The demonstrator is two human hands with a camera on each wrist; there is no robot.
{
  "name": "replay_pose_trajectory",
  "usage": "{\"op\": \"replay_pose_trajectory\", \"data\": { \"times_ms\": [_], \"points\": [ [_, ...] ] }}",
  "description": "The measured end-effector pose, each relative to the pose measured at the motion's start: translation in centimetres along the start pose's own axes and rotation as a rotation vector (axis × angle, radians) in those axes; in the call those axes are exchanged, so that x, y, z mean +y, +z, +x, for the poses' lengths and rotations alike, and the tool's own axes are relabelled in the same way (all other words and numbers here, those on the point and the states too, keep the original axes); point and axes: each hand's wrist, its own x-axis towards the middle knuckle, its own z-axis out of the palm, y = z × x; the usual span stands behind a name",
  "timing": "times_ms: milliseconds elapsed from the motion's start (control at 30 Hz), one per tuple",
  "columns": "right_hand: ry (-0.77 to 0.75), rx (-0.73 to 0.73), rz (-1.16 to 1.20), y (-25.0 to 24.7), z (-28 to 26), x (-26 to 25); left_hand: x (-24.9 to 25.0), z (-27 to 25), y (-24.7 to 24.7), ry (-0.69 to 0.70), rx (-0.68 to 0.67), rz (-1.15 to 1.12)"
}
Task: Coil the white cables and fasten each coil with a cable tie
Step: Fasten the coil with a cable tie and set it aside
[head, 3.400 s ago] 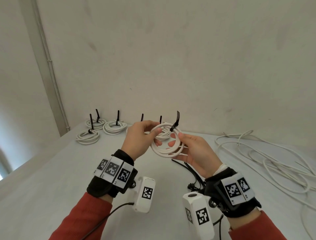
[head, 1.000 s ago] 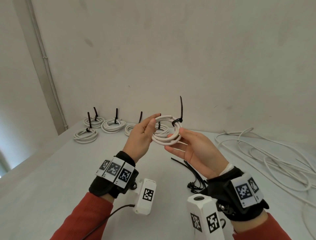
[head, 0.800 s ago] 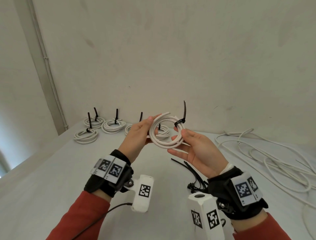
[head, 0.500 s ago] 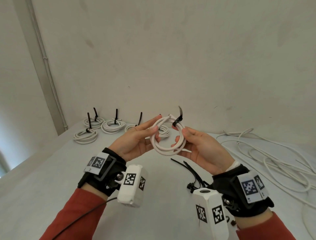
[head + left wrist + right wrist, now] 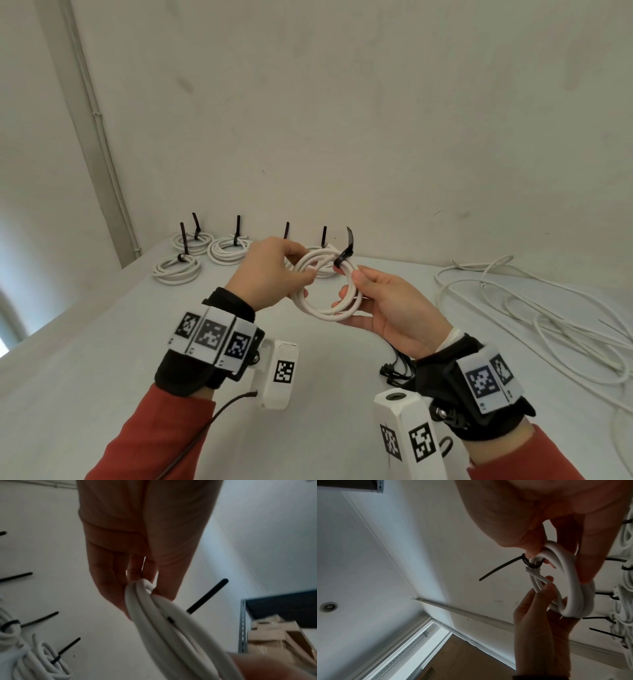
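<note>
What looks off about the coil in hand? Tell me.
On the coil both hands hold, the black cable tie is cinched, but its long tail sticks out untrimmed, and a frayed cable end pokes out just past the tie. Otherwise nothing stands out.

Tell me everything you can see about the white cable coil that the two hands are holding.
The white cable coil is a smooth round cable wound into a few loops, held up above the table. A black cable tie binds it at the top, its free tail sticking upward. A cut cable end shows just beside the tie in the right wrist view. The left hand pinches the coil's left side; the right hand holds its right side, thumb near the tie.
</note>
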Motion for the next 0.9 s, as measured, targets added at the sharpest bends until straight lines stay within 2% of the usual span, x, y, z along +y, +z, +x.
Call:
{"op": "replay_pose_trajectory", "data": {
  "times_ms": [67,233,333,533,633,733,800,900],
  "points": [
    [-0.002,0.008,0.006,0.1,0.1,0.2,0.1,0.1,0.4,0.041,0.054,0.174],
    [-0.024,0.026,0.000,0.4,0.1,0.4,0.4,0.3,2.1,0.043,0.164,0.316],
    [-0.048,0.038,-0.008,0.5,0.0,0.4,0.5,0.3,2.9,-0.001,0.240,0.334],
    [-0.067,0.051,-0.008,0.5,0.0,0.4,0.1,0.5,3.4,0.023,0.267,0.351],
    [-0.068,0.049,0.029,0.3,0.0,0.3,0.1,0.5,3.0,0.041,0.250,0.165],
    [-0.060,0.060,0.076,0.0,0.2,0.2,0.3,0.6,2.3,-0.011,0.209,-0.096],
    [-0.048,0.075,0.097,-0.3,0.4,0.2,0.4,0.8,1.8,-0.104,0.105,-0.305],
    [-0.016,0.080,0.151,-0.6,0.9,0.3,-0.1,1.1,0.7,-0.330,-0.072,-0.635]
  ]
}}
